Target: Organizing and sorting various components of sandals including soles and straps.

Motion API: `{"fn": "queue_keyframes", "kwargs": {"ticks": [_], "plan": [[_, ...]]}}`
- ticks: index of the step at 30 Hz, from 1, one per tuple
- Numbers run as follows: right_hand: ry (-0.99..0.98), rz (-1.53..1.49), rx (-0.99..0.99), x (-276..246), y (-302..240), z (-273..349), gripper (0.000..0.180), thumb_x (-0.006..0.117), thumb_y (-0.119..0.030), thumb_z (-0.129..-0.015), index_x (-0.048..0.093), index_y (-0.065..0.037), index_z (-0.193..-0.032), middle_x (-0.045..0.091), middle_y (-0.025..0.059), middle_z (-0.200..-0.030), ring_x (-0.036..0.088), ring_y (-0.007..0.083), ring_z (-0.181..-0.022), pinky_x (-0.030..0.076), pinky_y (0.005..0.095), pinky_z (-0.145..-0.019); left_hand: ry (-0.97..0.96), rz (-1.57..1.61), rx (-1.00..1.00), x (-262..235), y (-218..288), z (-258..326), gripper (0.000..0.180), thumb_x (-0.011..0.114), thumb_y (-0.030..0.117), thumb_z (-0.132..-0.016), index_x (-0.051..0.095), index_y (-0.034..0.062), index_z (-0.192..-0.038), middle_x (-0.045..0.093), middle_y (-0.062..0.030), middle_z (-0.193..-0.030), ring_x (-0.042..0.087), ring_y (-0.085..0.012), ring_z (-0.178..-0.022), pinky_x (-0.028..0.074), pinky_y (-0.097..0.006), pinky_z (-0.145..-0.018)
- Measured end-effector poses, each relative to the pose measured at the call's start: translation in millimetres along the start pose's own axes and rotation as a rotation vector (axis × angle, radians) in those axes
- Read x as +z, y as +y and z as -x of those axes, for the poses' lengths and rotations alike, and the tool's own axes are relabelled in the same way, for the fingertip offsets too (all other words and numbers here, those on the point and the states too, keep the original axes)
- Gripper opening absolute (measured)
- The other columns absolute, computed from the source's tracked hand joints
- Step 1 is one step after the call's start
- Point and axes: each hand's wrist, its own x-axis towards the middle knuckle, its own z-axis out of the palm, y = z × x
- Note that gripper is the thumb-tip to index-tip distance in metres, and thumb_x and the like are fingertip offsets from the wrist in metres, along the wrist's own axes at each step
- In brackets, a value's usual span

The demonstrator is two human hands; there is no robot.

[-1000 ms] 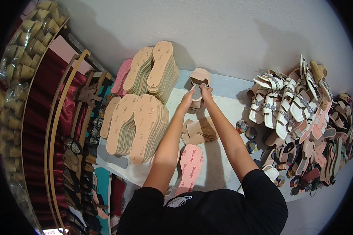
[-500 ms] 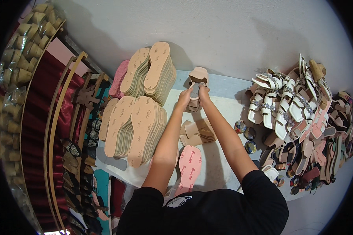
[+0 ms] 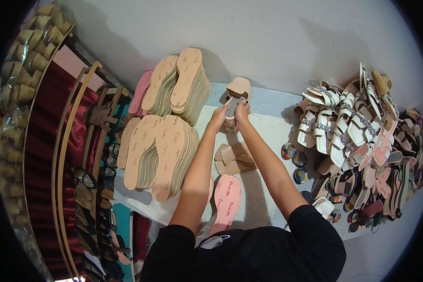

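Observation:
At the far middle of the table, both my hands grip a beige slide sandal point(image 3: 239, 86) with a wide toe strap. My left hand point(image 3: 217, 117) is closed on its left edge, and my right hand point(image 3: 242, 114) is closed on its right edge. Between them shows a grey sole surface point(image 3: 231, 111), with the thumbs close to it. The lower end of the sandal is partly hidden by my fingers. Just below, between my forearms, lie beige shoe pieces point(image 3: 235, 160) stacked together. Closer to my body rests a pink printed insole point(image 3: 228, 199).
Tall stacks of beige insoles point(image 3: 169, 150) stand left of my arm, with more stacks point(image 3: 189, 80) behind them. White sandals point(image 3: 333, 127) are heaped at the right, above a pile of other footwear point(image 3: 378, 188). A wooden rack point(image 3: 63, 164) stands at far left.
My hands and the sandal have shifted very slightly away from me. Both hands keep the same hold, and the surrounding things stay in place.

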Motion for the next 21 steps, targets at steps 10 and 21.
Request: {"fn": "queue_keyframes", "kwargs": {"ticks": [10,21], "plan": [[-0.017,0.131,0.008,-5.7,-5.4,-2.2,0.06,0.044,-0.036,-0.077,0.025,-0.002,-0.122,0.023,0.0216,-0.123,0.032,0.0389,-0.111,0.028,0.0437,-0.093,0.076,0.005,0.086,-1.7,0.9,4.0,0.043,0.05,0.036,-0.082,0.056,0.0007,-0.105,0.059,-0.0065,-0.09,0.054,-0.0125,-0.078,0.041,-0.023,-0.068],[-0.067,0.115,-0.085,-10.9,11.9,3.2,0.059,0.043,-0.043,-0.078,0.035,-0.001,-0.119,0.027,0.0232,-0.122,0.031,0.0374,-0.113,0.028,0.0421,-0.093,0.088,0.115,0.159,0.3,1.5,16.1,0.05,0.041,0.039,-0.086,0.05,-0.0027,-0.112,0.055,-0.0103,-0.104,0.051,-0.0142,-0.093,0.037,-0.025,-0.082]]}}
